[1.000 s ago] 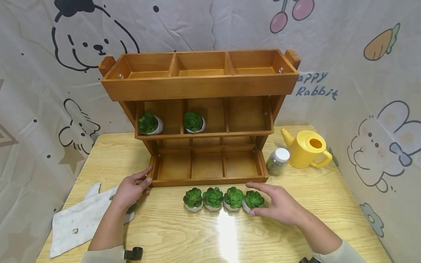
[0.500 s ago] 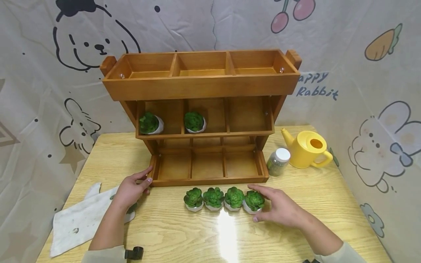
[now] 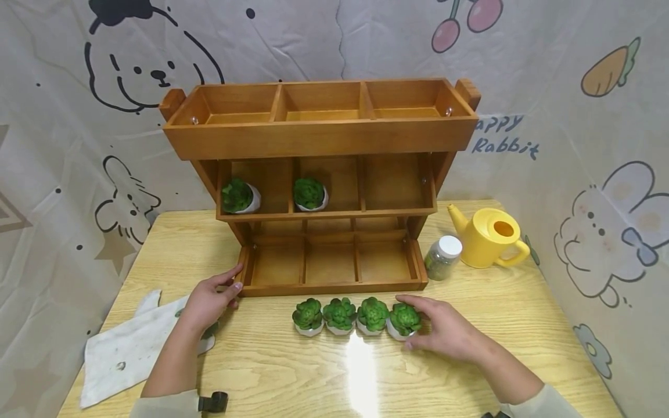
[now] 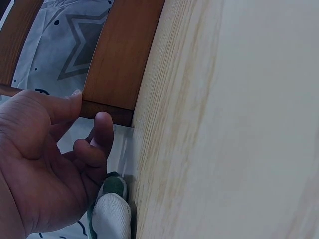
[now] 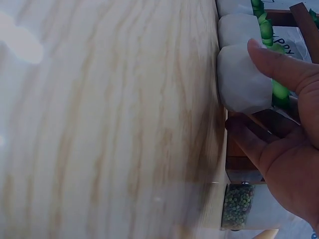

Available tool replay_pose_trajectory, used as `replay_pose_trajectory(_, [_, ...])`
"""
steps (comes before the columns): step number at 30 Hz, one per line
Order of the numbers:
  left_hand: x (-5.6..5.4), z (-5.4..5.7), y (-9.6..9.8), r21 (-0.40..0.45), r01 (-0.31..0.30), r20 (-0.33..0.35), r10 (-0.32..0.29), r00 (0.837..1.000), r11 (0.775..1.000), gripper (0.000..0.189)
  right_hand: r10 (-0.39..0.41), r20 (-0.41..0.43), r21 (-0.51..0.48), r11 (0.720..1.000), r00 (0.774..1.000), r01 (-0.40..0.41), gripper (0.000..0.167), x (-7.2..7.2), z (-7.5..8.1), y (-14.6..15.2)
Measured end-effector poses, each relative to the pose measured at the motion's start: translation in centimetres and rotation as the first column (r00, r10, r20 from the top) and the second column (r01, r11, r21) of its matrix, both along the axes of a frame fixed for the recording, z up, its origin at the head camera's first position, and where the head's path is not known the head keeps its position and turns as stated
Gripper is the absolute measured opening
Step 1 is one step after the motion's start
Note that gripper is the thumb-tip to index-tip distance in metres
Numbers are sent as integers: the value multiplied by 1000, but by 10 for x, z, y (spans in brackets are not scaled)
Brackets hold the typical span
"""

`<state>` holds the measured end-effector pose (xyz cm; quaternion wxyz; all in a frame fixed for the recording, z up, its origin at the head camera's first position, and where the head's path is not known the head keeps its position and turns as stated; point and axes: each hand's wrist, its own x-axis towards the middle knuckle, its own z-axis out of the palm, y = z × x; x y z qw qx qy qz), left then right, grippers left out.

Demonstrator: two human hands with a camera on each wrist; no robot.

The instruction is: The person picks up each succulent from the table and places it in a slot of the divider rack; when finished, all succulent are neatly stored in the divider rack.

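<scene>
- at the wooden rack's [image 3: 319, 139] near left corner, the left hand [image 3: 206, 302] touches with its thumb, other fingers loosely bent
- around the rightmost potted plant [image 3: 405, 320], the right hand [image 3: 448, 327] has thumb and fingers spread; contact is unclear
- that plant ends a row of four on the table [image 3: 282, 377]

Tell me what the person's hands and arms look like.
The left hand and right hand wear no gloves. The left sleeve is pale, with a black device at its end; the right sleeve matches, with a black piece partly cut off by the frame.
</scene>
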<state>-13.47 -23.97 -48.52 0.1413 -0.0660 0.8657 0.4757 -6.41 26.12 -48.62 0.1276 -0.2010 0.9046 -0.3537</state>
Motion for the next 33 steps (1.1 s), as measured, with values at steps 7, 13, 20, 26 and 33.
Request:
replay_pose_trajectory(7, [-1, -1, -1, -10, 6, 2, -6, 1000, 1000, 56, 3, -7, 23, 1000, 1000, -3, 87, -2, -3, 0])
replay_pose_trajectory(13, [-2, -3, -2, -14, 8, -5, -8, 1000, 1000, 55, -1, 0, 15, 1000, 1000, 1, 85, -4, -3, 0])
replay_pose_trajectory(20, [-2, -5, -2, -17, 14, -6, -14, 1000, 1000, 56, 18, -1, 13, 1000, 1000, -18, 84, -4, -3, 0])
replay_pose_trajectory(26, [-2, -5, -3, -13, 7, -5, -7, 1000, 1000, 55, 12, 12, 9, 1000, 1000, -12, 85, -2, -2, 0])
replay_pose_trajectory(33, [-1, -3, -1, -13, 6, -7, -6, 1000, 1000, 55, 2, 37, -17, 1000, 999, -2, 84, -2, 2, 2])
